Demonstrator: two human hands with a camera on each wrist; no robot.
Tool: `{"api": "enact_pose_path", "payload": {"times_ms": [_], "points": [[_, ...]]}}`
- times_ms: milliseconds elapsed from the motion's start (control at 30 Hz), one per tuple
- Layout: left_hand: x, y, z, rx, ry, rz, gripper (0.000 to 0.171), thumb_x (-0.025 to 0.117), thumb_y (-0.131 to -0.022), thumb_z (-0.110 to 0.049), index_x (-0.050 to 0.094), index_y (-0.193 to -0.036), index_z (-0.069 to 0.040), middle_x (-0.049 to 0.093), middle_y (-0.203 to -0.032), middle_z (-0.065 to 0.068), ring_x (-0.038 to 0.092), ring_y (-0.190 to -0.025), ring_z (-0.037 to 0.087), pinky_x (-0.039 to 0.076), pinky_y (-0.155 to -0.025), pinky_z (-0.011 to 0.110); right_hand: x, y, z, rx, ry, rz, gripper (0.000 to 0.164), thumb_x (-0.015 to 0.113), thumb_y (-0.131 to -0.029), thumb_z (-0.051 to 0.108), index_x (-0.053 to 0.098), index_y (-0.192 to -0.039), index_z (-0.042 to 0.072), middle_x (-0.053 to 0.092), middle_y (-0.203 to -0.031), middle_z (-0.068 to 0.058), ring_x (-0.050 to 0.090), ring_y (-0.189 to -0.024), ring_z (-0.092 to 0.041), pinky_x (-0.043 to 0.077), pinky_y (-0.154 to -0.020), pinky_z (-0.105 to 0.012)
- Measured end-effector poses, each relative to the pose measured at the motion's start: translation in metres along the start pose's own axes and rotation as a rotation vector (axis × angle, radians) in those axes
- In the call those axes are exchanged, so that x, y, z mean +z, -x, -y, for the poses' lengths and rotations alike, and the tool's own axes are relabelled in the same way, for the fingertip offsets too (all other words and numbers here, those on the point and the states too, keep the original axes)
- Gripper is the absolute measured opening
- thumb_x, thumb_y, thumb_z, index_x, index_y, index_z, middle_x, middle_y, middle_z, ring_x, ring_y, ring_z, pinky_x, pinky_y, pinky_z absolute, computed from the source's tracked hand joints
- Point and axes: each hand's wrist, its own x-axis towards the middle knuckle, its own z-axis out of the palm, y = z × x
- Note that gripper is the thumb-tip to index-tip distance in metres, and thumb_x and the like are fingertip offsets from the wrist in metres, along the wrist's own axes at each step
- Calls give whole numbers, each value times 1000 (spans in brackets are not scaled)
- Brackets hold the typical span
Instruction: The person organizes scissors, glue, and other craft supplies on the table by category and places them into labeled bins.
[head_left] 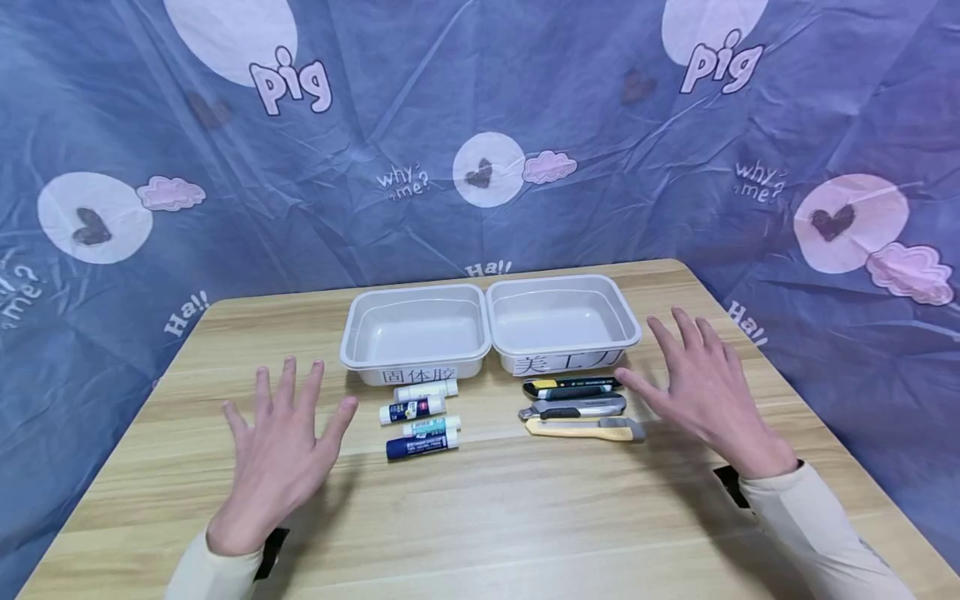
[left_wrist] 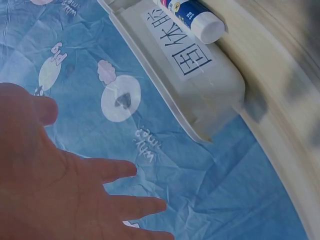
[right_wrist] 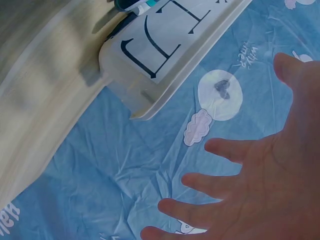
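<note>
My left hand (head_left: 281,454) hovers over the table's left side, fingers spread, holding nothing. Nearest to it lie several glue sticks in a column: a white one (head_left: 426,391), a navy-and-white one (head_left: 412,409), a teal-and-white one (head_left: 431,427) and a dark blue one (head_left: 422,444). On the right, my right hand (head_left: 708,392) is also spread and holds nothing. Beside its thumb lie several utility knives: a black-and-yellow one and a dark teal one (head_left: 573,388), a grey one (head_left: 573,407) and a yellow one (head_left: 585,429).
Two white plastic bins stand side by side behind these rows, a left bin (head_left: 347,342) and a right bin (head_left: 632,321), each with a Chinese label on its front. The wooden table (head_left: 480,525) ends at a blue printed cloth (head_left: 405,100) behind and at both sides.
</note>
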Motion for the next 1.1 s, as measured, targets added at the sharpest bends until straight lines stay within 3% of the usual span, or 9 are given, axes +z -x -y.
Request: {"api": "enact_pose_path", "payload": {"times_ms": [267,467,667,767,967,1100], "points": [[-3,-10,-4,30,-11,-3,77,35,-105,-61,33,-159,-6,20,-162,34,3,-149,60,-13,-105,82,2,-2,7,-30,-11,-7,89,65,-90,63,42,-153,4,35,-155,-32,31,-138,-60,27,-103,-77],[-7,-27,-3,29,24,-2,78,35,-105,-60,32,-158,-4,26,-160,35,14,-148,60,2,-107,84,6,-7,19,-111,-40,-61,79,72,-91,52,49,-146,0,47,-146,-30,45,-129,-55,38,-100,-72],[-8,-45,5,23,181,-44,77,42,-106,-55,32,-156,2,36,-156,33,32,-143,55,26,-112,71,10,-13,38,-159,-91,-42,68,71,-93,47,54,-141,0,56,-137,-23,53,-124,-46,44,-98,-64],[-7,-54,8,-10,271,-97,73,46,-105,-52,37,-154,2,47,-148,30,44,-135,50,35,-107,66,11,-17,48,-197,-116,-34,64,71,-94,45,56,-139,3,60,-133,-20,57,-121,-42,47,-96,-60],[0,-68,12,-55,426,-219,56,52,-106,-39,52,-143,3,62,-127,23,59,-116,42,46,-96,55,13,-27,69,-284,-137,-36,55,73,-94,41,59,-133,5,66,-124,-15,64,-113,-34,53,-90,-53],[7,-74,15,-80,505,-221,52,53,-105,-35,54,-140,3,63,-123,23,63,-112,40,49,-95,51,15,-32,83,-332,-155,-31,50,74,-93,37,61,-130,5,68,-121,-13,66,-109,-33,53,-89,-51]]}}
